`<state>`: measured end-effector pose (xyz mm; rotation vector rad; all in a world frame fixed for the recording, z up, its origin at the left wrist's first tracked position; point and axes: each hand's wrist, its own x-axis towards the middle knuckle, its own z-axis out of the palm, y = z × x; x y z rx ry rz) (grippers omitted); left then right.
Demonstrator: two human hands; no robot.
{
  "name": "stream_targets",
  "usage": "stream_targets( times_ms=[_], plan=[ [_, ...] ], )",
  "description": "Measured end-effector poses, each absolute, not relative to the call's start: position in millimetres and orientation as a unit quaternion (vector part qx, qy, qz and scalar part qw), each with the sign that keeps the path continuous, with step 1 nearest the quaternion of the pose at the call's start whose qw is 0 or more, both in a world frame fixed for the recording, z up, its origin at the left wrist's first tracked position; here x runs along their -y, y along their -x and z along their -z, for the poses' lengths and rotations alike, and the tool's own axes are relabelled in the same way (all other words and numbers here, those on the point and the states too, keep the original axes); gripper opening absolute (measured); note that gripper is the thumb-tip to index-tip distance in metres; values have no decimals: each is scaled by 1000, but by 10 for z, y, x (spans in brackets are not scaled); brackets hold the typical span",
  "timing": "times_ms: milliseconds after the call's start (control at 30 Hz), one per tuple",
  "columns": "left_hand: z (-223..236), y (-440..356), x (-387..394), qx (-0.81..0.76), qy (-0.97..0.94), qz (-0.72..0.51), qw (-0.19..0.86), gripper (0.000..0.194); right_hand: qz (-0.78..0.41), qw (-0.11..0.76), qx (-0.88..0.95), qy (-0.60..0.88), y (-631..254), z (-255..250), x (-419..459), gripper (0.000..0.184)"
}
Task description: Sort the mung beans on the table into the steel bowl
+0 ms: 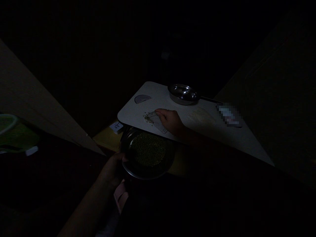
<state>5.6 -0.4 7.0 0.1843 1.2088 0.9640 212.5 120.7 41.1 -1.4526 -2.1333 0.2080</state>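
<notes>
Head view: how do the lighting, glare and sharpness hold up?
Head view: badly underexposed, the white tabletop brightest; head view: small glare spots inside the bowl; head view: the basin and left hand dim, the right hand clearer but its forearm lost in black; head view: pixelation hides the item at right.

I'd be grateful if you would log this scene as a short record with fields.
Light: very dim
Left hand: gripping the rim of the bowl of small green beans
Right hand: at the white tabletop, beside scattered bits; grip unclear
Shiny metal bowl: on the tabletop
Half-round patterned shape: left of the metal bowl
Pixelated item: right of the metal bowl, unreadable
</notes>
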Motion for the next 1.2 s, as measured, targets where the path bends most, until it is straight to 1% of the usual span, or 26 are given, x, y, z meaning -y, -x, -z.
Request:
stream_targets(
  times_ms=[133,300,467,700,867,1100,1200],
  plan=[
    [-54,-51,4,-548,-97,-433,710,16,-88,278,797,529,-2167,-370,-1133,34],
    [-74,-60,2,-527,-91,-444,719,23,-69,295,764,570,-2333,-374,-1092,33],
    [-119,-83,4,-528,-92,-452,713,27,-67,268,780,562,-2414,-405,-1026,32],
    [-65,-67,3,-524,-98,-455,713,23,-52,247,771,585,-2384,-385,-1033,32],
    [-56,-68,6,-534,-86,-444,715,19,-69,251,765,588,-2405,-363,-1071,35],
    [-97,-84,10,-538,-86,-442,712,23,-85,267,780,559,-2407,-341,-1050,35],
    [-105,-86,2,-543,-84,-439,711,20,-89,267,793,540,-2394,-335,-1024,34]
  ],
)
